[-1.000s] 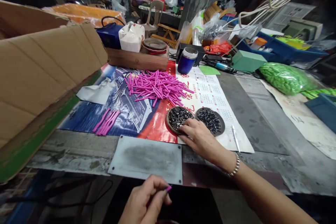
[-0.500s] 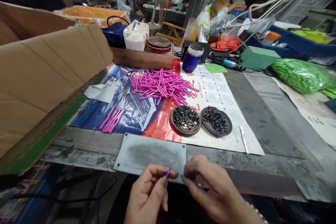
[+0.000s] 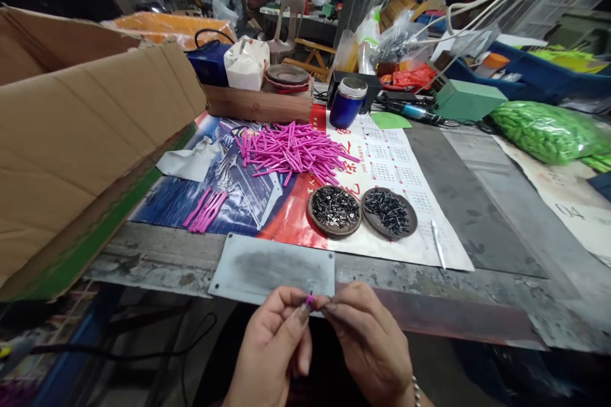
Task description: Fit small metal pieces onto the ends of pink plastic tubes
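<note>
Nearest, just this side of the grey metal plate [image 3: 273, 268], the left hand [image 3: 273, 350] pinches a small pink tube [image 3: 310, 301] between thumb and forefinger, and the right hand [image 3: 370, 343] meets it with fingertips closed on something too small to make out. Beyond the plate sit two round trays of dark small parts [image 3: 361, 210], then the pile of pink tubes [image 3: 294, 151], and farthest a blue cup [image 3: 349, 102].
</note>
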Available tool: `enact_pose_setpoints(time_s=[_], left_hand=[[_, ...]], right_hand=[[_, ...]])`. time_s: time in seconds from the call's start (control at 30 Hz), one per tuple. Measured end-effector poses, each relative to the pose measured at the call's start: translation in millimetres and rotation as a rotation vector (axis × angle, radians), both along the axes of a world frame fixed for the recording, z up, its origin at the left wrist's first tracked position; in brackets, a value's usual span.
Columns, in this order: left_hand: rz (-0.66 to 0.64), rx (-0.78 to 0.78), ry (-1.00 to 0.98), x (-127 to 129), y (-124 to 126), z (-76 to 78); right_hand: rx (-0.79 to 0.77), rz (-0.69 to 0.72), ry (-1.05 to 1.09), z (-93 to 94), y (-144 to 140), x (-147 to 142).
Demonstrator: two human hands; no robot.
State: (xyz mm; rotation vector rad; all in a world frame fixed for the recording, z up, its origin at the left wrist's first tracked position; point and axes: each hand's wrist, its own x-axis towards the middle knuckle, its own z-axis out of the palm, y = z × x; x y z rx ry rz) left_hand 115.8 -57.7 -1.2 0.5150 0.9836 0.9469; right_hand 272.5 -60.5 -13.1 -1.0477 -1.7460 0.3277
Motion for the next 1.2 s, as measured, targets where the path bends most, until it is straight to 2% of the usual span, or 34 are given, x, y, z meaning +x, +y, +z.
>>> enact_pose_setpoints(time_s=[0.1, 0.23, 0.47, 0.8, 1.03, 1.2], left_hand=[[-0.018, -0.049, -0.057, 0.8, 1.1, 5.6], [-0.003, -0.078, -0.086, 1.9, -0.2, 10.2], [0.078, -0.055, -0.093, 10.0, -1.3, 13.6], [0.075, 0.053, -0.009, 9.2, -11.3, -5.7], [0.074, 0.12, 0.032, 10.3, -12.9, -3.4], [0.088, 0.237, 0.042, 12.0, -17.0, -6.5]], right_hand=[[0.057, -0.013, -0.056, -5.8, -3.5, 2.7], [0.007, -0.022, -0.051, -5.7, -10.3, 5.3], [-0.157, -0.224, 0.059, -0.6, -15.7, -6.6], [-0.17, -0.212, 0.087, 1.0, -16.3, -21.0], [-0.152, -0.22, 0.062, -1.6, -18.1, -24.7], [-0.183, -0.245, 0.16, -5.6, -22.6, -29.1]])
